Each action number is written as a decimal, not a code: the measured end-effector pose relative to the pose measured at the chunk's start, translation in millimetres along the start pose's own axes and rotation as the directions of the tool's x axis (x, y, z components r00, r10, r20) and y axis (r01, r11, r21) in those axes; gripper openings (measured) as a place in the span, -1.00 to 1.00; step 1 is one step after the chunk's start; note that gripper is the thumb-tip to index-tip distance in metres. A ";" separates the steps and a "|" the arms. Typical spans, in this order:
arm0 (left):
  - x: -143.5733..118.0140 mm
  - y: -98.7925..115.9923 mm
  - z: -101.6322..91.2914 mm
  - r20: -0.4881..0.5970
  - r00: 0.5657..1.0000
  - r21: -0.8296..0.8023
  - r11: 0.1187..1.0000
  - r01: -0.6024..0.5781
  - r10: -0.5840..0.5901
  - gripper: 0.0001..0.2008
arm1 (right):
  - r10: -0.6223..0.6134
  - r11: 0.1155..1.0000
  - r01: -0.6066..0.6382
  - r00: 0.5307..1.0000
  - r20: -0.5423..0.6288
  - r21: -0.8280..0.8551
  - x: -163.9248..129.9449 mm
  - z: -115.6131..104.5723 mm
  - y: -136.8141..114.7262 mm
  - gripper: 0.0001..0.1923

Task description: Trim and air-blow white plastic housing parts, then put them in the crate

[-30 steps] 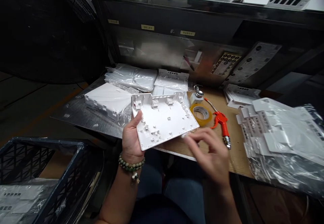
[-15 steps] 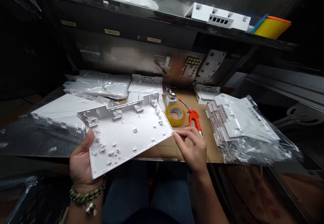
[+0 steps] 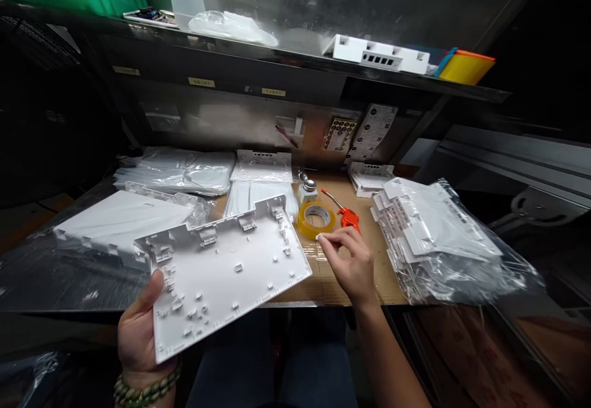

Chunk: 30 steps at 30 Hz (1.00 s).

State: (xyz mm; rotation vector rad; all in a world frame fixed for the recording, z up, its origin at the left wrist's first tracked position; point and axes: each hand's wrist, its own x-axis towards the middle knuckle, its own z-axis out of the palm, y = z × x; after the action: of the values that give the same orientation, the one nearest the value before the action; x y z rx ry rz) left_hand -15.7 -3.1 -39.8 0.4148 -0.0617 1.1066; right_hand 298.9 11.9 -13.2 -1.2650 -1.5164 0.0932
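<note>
My left hand point(image 3: 138, 328) grips the left edge of a white plastic housing shell point(image 3: 258, 254), thumb over the rim. The shell is tilted, its inner side with clips, posts and slots facing up. My right hand point(image 3: 351, 260) is off the shell, to the right of its corner. Thumb and forefinger are pinched on a small white piece point(image 3: 319, 236), too small to tell its kind. Just beyond these fingertips lies a roll of yellowish clear tape point(image 3: 302, 223). An orange-red air blow gun point(image 3: 349, 218) is partly hidden behind my right hand.
Bagged white shells point(image 3: 447, 229) are piled at right; another white shell point(image 3: 124, 217) lies at left. Plastic bags point(image 3: 180, 171) and a pump-top bottle point(image 3: 307, 192) stand behind. A metal shelf point(image 3: 305, 60) overhangs the bench, carrying a yellow container point(image 3: 466, 68).
My right fingers have come away from the shell's right corner, and a gap now shows. The shell and my left hand sit lower and slightly left; the view has tilted up.
</note>
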 end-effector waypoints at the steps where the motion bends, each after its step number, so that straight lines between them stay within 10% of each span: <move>1: -1.6 -0.3 -0.9 0.078 0.996 -0.036 0.999 0.041 -0.038 -0.38 | 0.020 0.999 -0.018 0.999 -0.039 0.040 8.6 -0.7 -2.4 -0.91; 16: -6.1 -16.6 6.0 0.098 0.988 0.003 0.993 0.121 -0.121 -0.44 | 0.040 0.978 -0.019 0.994 -0.099 0.206 41.7 14.0 -21.4 -0.92; 22: -4.9 -17.3 2.2 -0.187 0.981 0.080 0.994 0.076 -0.059 -0.45 | 0.133 0.974 -0.104 0.982 -0.137 0.199 40.0 17.3 -8.2 -0.90; 30: 12.2 -37.8 21.1 -0.484 0.824 0.358 0.926 -0.122 0.295 -0.35 | 0.137 0.977 -0.107 0.977 -0.162 0.182 44.7 23.1 -6.4 -0.91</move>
State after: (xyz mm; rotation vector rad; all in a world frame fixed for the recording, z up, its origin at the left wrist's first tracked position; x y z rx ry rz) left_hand 26.2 -14.5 -28.3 0.3742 0.5821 1.4284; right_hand 285.5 54.2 11.4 -1.1953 -1.2529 0.1862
